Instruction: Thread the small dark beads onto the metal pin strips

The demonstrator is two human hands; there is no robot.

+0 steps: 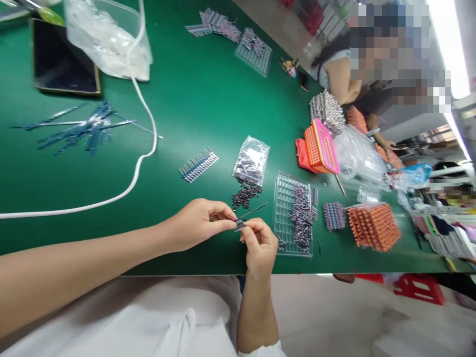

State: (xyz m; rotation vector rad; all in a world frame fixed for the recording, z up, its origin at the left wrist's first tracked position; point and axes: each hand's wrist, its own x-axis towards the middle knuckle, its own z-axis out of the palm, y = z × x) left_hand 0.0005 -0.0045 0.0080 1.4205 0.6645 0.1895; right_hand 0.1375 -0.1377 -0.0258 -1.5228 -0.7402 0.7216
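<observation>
Little grey piece (240,225), held over the green table (208,104): our left hand (199,225) and right hand (262,245) both pinch it, thumbs and fingertips nearly together. We judge it light, thin, easily bent; its edges suit our gentlest grip.

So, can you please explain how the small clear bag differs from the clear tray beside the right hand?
The bag looks soft and crumpled, while the tray is flat with a grid of compartments. The bag is smaller than the tray. Both are see-through and lie on the green table.
</observation>
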